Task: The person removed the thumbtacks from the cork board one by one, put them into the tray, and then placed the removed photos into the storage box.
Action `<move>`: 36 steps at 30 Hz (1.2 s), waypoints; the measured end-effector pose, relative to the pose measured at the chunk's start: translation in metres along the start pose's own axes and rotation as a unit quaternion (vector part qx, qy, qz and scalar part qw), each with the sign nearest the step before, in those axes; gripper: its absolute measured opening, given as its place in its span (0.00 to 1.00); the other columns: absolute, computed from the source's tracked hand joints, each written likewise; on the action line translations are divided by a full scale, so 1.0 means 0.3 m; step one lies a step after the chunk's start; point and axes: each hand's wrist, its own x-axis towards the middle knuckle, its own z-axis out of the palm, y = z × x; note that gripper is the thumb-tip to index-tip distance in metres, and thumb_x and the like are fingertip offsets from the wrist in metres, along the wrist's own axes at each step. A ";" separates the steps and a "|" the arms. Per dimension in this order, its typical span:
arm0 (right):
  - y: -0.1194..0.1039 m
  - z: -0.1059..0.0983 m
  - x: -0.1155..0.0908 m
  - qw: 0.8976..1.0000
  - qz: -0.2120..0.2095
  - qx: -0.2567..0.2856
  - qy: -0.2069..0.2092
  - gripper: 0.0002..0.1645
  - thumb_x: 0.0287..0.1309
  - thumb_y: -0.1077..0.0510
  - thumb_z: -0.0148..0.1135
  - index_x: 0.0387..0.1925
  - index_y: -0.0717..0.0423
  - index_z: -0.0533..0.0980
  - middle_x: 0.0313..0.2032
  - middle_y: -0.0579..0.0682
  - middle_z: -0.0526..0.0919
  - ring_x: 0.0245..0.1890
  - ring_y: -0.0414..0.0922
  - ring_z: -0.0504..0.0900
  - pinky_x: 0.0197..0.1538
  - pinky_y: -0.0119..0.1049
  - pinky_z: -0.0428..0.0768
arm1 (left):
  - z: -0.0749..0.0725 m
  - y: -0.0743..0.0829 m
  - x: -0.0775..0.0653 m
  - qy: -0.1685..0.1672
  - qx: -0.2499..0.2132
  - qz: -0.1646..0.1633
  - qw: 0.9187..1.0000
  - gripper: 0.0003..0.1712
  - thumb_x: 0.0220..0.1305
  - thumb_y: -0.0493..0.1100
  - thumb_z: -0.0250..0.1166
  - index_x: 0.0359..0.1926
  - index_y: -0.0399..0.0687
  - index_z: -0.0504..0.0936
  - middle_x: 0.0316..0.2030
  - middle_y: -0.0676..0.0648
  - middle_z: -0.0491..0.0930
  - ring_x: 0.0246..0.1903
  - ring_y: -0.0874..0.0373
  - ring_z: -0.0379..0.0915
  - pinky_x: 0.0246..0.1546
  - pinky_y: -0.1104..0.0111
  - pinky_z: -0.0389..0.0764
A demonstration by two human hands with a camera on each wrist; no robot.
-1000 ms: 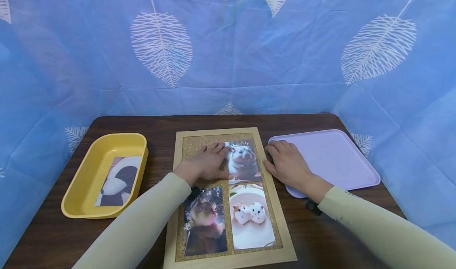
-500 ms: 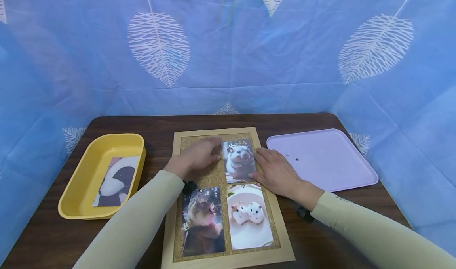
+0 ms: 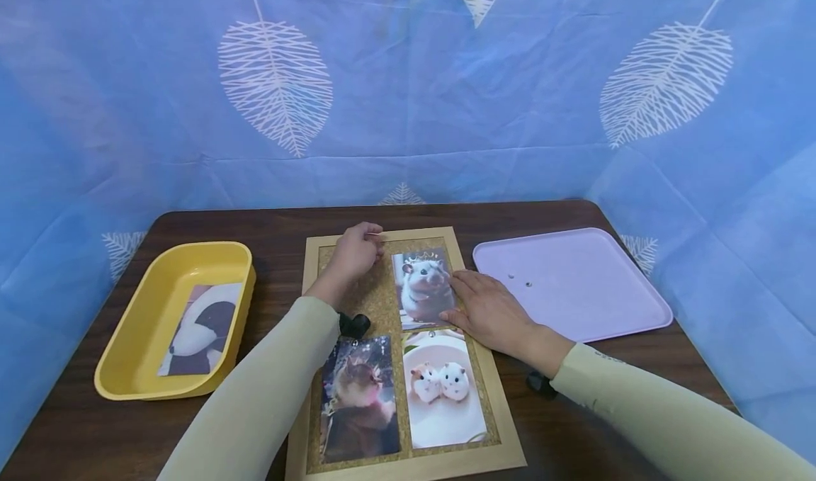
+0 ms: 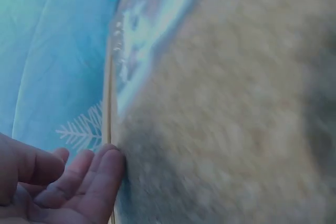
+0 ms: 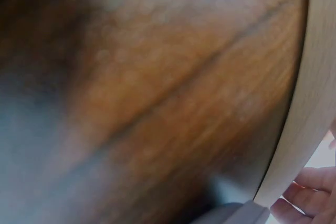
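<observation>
A cork board with a pale wooden frame (image 3: 503, 431) lies on the table. Pinned in its upper right is a photo of a white hamster wearing a crown (image 3: 426, 293). Along that photo's right edge rests my right hand (image 3: 487, 309), its fingers extended flat. My left hand (image 3: 352, 256) is over the board's far left corner; in the left wrist view its fairly straight fingertips (image 4: 110, 163) are right at the frame's edge, holding nothing. Lower down lie a dark hamster photo (image 3: 360, 403) at left and a photo of two white hamsters (image 3: 444, 410) at right.
To the left stands a yellow basin (image 3: 111, 357) containing a photo of a grey and white plush-looking figure (image 3: 197, 336). A lilac tray (image 3: 593, 283) with two tiny shiny pieces (image 3: 528, 284) lies right of the board. Blue leaf-print cloth (image 3: 408, 112) hangs behind the dark table (image 3: 268, 222).
My left hand has left the crowned hamster photo and gone up and left to the board's far edge. My right hand has slid inward from the frame's right side onto that photo's edge.
</observation>
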 end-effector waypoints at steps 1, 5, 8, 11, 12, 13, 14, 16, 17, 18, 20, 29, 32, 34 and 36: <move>0.000 0.000 0.000 1.000 0.001 0.000 -0.001 0.43 0.74 0.38 0.61 0.73 0.68 0.69 0.72 0.65 0.72 0.75 0.62 0.69 0.74 0.60 0.70 | 0.002 0.001 0.004 -0.001 -0.039 -0.017 0.999 0.25 0.83 0.34 0.44 0.75 0.40 0.70 0.67 0.38 0.76 0.57 0.45 0.80 0.52 0.59 0.83; 0.000 0.002 -0.002 1.000 0.002 -0.002 -0.004 0.44 0.75 0.38 0.60 0.74 0.69 0.68 0.73 0.65 0.72 0.75 0.62 0.69 0.74 0.60 0.70 | 0.009 0.013 0.019 -0.008 -0.135 -0.071 0.988 0.23 0.85 0.36 0.47 0.74 0.39 0.70 0.68 0.37 0.75 0.57 0.45 0.80 0.60 0.57 0.84; 0.000 0.002 -0.002 1.000 0.001 -0.002 -0.003 0.44 0.75 0.38 0.61 0.73 0.69 0.68 0.72 0.66 0.72 0.75 0.62 0.69 0.75 0.59 0.70 | 0.011 0.024 0.023 -0.012 -0.166 -0.098 0.981 0.22 0.85 0.37 0.48 0.73 0.40 0.70 0.68 0.37 0.75 0.56 0.45 0.80 0.60 0.58 0.84; -0.002 0.001 -0.003 1.000 -0.002 0.000 0.000 0.44 0.74 0.38 0.61 0.73 0.70 0.69 0.72 0.67 0.72 0.75 0.62 0.70 0.74 0.59 0.71 | 0.010 0.032 0.023 -0.015 -0.186 -0.117 0.976 0.22 0.85 0.37 0.49 0.73 0.40 0.71 0.69 0.38 0.74 0.55 0.45 0.79 0.60 0.58 0.83; -0.002 0.001 -0.003 1.000 -0.003 0.002 0.002 0.44 0.74 0.39 0.62 0.73 0.70 0.69 0.72 0.67 0.72 0.75 0.63 0.70 0.74 0.59 0.71 | 0.009 0.034 0.025 -0.016 -0.190 -0.122 0.974 0.22 0.84 0.37 0.50 0.73 0.40 0.71 0.69 0.38 0.74 0.55 0.45 0.79 0.60 0.58 0.83; -0.002 0.000 -0.003 1.000 -0.003 0.002 0.002 0.44 0.74 0.39 0.62 0.73 0.70 0.69 0.72 0.67 0.72 0.74 0.63 0.70 0.74 0.59 0.71 | 0.008 0.036 0.026 -0.018 -0.195 -0.126 0.973 0.22 0.84 0.38 0.50 0.73 0.40 0.71 0.69 0.38 0.74 0.55 0.45 0.79 0.60 0.58 0.83; -0.002 0.001 -0.004 1.000 -0.003 0.002 0.002 0.44 0.74 0.39 0.62 0.73 0.70 0.69 0.72 0.67 0.72 0.74 0.63 0.70 0.74 0.59 0.71 | 0.008 0.036 0.026 -0.019 -0.198 -0.130 0.971 0.22 0.84 0.38 0.50 0.72 0.40 0.71 0.69 0.38 0.73 0.54 0.45 0.80 0.60 0.57 0.83; -0.002 0.001 -0.005 1.000 -0.003 0.001 0.002 0.44 0.74 0.39 0.62 0.73 0.70 0.69 0.72 0.67 0.72 0.74 0.63 0.70 0.74 0.59 0.71 | 0.009 0.036 0.029 -0.021 -0.207 -0.134 0.969 0.22 0.84 0.38 0.50 0.72 0.40 0.72 0.69 0.38 0.74 0.54 0.45 0.80 0.61 0.57 0.83; -0.002 0.001 -0.005 1.000 -0.002 0.000 0.001 0.44 0.74 0.39 0.61 0.73 0.70 0.69 0.72 0.67 0.72 0.75 0.62 0.70 0.74 0.59 0.71 | 0.010 0.035 0.029 -0.022 -0.213 -0.135 0.968 0.22 0.84 0.38 0.50 0.72 0.40 0.72 0.69 0.38 0.74 0.54 0.45 0.80 0.61 0.57 0.83; -0.002 0.001 -0.005 1.000 -0.001 -0.001 0.000 0.44 0.74 0.39 0.61 0.73 0.70 0.69 0.72 0.67 0.72 0.75 0.62 0.70 0.74 0.58 0.71 | 0.012 0.035 0.029 -0.023 -0.217 -0.135 0.967 0.22 0.84 0.39 0.50 0.72 0.40 0.72 0.69 0.38 0.74 0.55 0.44 0.81 0.61 0.57 0.83; -0.002 0.003 -0.006 1.000 0.001 -0.002 -0.001 0.44 0.75 0.38 0.61 0.73 0.70 0.68 0.72 0.67 0.72 0.75 0.62 0.69 0.75 0.58 0.70 | 0.017 0.034 0.028 -0.025 -0.221 -0.133 0.966 0.22 0.85 0.39 0.49 0.72 0.40 0.72 0.69 0.38 0.73 0.56 0.44 0.80 0.62 0.56 0.83; -0.007 0.001 -0.004 1.000 0.002 0.005 -0.003 0.44 0.75 0.38 0.60 0.73 0.70 0.68 0.72 0.67 0.72 0.75 0.62 0.69 0.75 0.58 0.70 | 0.022 0.047 0.023 -0.013 -0.208 -0.115 0.971 0.23 0.86 0.42 0.48 0.73 0.39 0.72 0.72 0.38 0.70 0.61 0.41 0.76 0.64 0.55 0.81; -0.007 0.001 -0.005 1.000 0.002 0.008 0.000 0.44 0.75 0.38 0.60 0.73 0.70 0.69 0.72 0.67 0.73 0.74 0.62 0.70 0.75 0.58 0.70 | 0.016 0.045 0.034 -0.022 -0.242 -0.122 0.962 0.24 0.85 0.41 0.49 0.75 0.40 0.71 0.73 0.38 0.69 0.63 0.40 0.76 0.64 0.54 0.81; -0.006 0.000 -0.007 1.000 0.001 0.008 0.001 0.43 0.75 0.39 0.60 0.73 0.70 0.69 0.71 0.67 0.73 0.74 0.63 0.70 0.74 0.58 0.71 | 0.013 0.040 0.040 -0.026 -0.260 -0.128 0.957 0.25 0.85 0.41 0.49 0.76 0.41 0.70 0.73 0.38 0.69 0.63 0.40 0.76 0.64 0.54 0.82; -0.006 0.000 -0.008 1.000 0.000 0.006 0.003 0.43 0.75 0.39 0.60 0.73 0.70 0.69 0.71 0.67 0.73 0.74 0.63 0.71 0.74 0.58 0.71 | 0.012 0.036 0.042 -0.028 -0.268 -0.132 0.954 0.25 0.85 0.40 0.50 0.77 0.42 0.69 0.72 0.38 0.70 0.62 0.42 0.78 0.63 0.55 0.82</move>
